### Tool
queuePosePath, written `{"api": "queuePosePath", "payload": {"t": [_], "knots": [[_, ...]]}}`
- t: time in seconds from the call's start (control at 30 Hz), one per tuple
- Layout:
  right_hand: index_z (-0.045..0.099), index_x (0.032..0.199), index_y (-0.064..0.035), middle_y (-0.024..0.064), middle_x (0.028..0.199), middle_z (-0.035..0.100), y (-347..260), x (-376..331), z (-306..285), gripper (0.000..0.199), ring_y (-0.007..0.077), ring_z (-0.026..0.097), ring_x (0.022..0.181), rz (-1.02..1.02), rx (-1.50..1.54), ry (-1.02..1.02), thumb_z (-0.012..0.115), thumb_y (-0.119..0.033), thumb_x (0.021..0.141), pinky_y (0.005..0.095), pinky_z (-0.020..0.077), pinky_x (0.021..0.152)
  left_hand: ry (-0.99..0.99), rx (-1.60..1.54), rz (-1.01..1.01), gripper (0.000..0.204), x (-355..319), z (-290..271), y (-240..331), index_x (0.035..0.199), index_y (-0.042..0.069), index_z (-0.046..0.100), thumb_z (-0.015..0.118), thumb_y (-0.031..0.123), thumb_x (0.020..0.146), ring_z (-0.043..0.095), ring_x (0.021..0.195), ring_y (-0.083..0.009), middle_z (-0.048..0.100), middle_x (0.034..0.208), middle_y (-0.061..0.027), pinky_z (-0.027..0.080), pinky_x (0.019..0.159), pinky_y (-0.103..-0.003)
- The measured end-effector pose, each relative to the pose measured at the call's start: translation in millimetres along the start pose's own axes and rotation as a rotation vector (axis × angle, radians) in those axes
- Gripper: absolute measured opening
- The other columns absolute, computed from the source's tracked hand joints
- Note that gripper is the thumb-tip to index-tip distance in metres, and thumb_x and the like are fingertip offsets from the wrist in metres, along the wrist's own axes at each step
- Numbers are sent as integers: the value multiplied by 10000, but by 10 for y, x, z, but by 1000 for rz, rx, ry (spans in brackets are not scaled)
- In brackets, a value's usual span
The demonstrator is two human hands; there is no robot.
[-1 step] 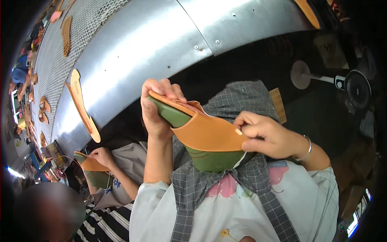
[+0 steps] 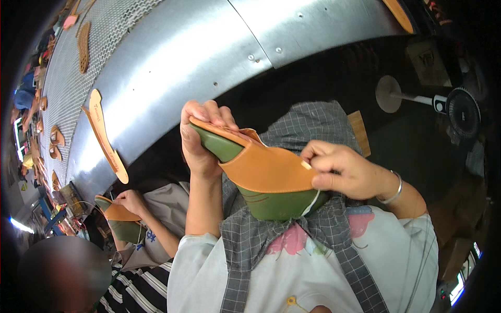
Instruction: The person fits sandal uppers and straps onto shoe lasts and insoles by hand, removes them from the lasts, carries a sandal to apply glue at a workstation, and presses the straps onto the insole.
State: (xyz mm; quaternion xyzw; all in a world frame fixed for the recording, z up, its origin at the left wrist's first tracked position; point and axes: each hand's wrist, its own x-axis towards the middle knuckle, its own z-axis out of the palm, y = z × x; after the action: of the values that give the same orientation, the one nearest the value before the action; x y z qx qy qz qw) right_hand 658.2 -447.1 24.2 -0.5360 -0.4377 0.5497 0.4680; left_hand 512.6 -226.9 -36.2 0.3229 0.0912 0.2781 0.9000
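Note:
A tan leather shoe upper (image 2: 271, 169) is fitted over a green shoe last (image 2: 261, 202), held tilted in front of my chest. My left hand (image 2: 202, 133) is wrapped round the upper-left end, fingers over the tan sole edge and thumb beneath on the green. At the other end, my right hand (image 2: 339, 167) is closed in a pinch against the upper's edge. A small pale piece (image 2: 306, 165) shows between its fingers; its kind is unclear. A white cord (image 2: 312, 203) hangs from the last just below that hand.
A metal-topped bench (image 2: 172, 78) curves across the far side, joined to a mesh belt (image 2: 112, 36). Tan insoles (image 2: 104, 135) lie on its edge. At left, a co-worker's hand (image 2: 131, 201) works a similar shoe (image 2: 122, 221). A fan (image 2: 463, 115) stands at right.
The shoe and both hands sit slightly further left and higher in the picture, and the bench shifts likewise. Both holds stay the same.

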Motion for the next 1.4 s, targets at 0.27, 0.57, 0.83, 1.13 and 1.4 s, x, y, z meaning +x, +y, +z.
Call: {"api": "queuePosePath", "payload": {"t": [0.27,0.57,0.83,1.13,1.4], "knots": [[589,755,22,112,955,567,260,-66,-12,307,157,530,872,105,315,-92,551,-216,945,294,434,795,7,-161,-43,362,-146,-148,-234,894,110,523,641,452,876,565,728,-225,573,799,-66,515,668,-310],[583,975,5,47,959,583,200,186,30,512,143,569,825,387,183,-388,870,-191,599,295,477,761,-365,-301,81,389,117,367,-89,835,121,534,747,443,787,570,695,-206,597,789,-49,482,629,-285],[383,1340,-6,116,1264,521,139,-23,-240,740,187,493,1189,312,382,101,766,-51,709,367,383,1015,26,610,-154,363,388,909,467,1012,76,390,648,33,761,542,760,-117,541,820,-58,461,667,-249],[726,868,-190,19,1292,586,-328,211,18,217,364,334,1355,-261,-606,366,782,-197,658,575,123,1091,-137,1628,-12,330,1692,946,209,1094,50,585,660,186,803,565,981,-328,608,1026,-149,463,832,-403],[736,842,-193,1,1215,629,-233,227,-119,158,316,349,1352,-298,-510,338,778,-228,693,483,69,1139,-108,2217,696,302,3633,-373,624,1134,110,618,607,196,845,600,950,-334,658,1049,-93,478,833,-408]]}}
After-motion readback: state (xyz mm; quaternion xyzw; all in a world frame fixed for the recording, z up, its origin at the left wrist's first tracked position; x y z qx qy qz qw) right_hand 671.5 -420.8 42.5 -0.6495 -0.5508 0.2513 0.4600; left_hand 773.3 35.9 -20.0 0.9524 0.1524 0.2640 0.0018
